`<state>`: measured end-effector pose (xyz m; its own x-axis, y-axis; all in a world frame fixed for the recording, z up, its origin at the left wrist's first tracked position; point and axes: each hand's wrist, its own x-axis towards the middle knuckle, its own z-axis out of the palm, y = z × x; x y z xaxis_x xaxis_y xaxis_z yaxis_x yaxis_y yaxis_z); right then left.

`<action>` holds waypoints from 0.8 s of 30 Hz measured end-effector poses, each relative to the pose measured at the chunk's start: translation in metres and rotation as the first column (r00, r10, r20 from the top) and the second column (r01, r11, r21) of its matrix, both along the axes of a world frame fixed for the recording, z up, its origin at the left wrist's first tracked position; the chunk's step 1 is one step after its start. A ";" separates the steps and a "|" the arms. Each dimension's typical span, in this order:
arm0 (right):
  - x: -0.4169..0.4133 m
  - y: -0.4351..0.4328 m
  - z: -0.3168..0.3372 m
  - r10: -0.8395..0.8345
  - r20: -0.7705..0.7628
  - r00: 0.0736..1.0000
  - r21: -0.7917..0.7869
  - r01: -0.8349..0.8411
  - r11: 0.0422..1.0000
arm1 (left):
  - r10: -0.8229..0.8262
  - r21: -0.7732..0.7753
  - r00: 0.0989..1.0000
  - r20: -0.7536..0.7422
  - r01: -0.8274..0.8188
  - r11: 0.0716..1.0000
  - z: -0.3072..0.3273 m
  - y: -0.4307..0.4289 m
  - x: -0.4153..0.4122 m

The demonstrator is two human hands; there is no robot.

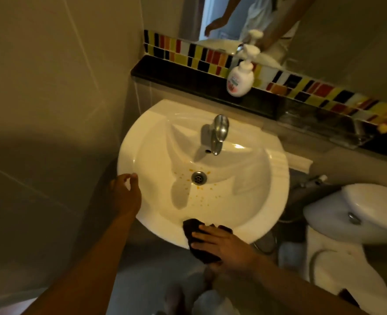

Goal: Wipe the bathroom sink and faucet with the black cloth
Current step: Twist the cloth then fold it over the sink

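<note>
A white round sink (263, 196) hangs on the wall, with a chrome faucet (219, 133) at its back and a metal drain (198, 177) in the bowl. Small orange spots dot the bowl around the drain. A black cloth (193, 228) lies over the sink's front rim. My right hand (222, 244) presses flat on the cloth with its fingers spread. My left hand (125, 194) hovers at the sink's left rim with its fingers loosely curled and nothing in it.
A white soap pump bottle (240, 79) stands on a black ledge (176, 76) behind the sink, below coloured mosaic tiles and a mirror. A white toilet (358, 219) stands close on the right. A tiled wall is on the left.
</note>
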<state>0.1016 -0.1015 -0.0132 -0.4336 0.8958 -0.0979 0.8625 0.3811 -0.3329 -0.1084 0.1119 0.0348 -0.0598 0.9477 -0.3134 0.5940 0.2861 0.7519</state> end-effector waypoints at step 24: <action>0.134 0.052 0.265 -0.716 -0.408 0.567 -0.285 0.666 0.690 | -0.827 0.202 0.494 0.269 0.810 0.550 0.129 -0.038 0.191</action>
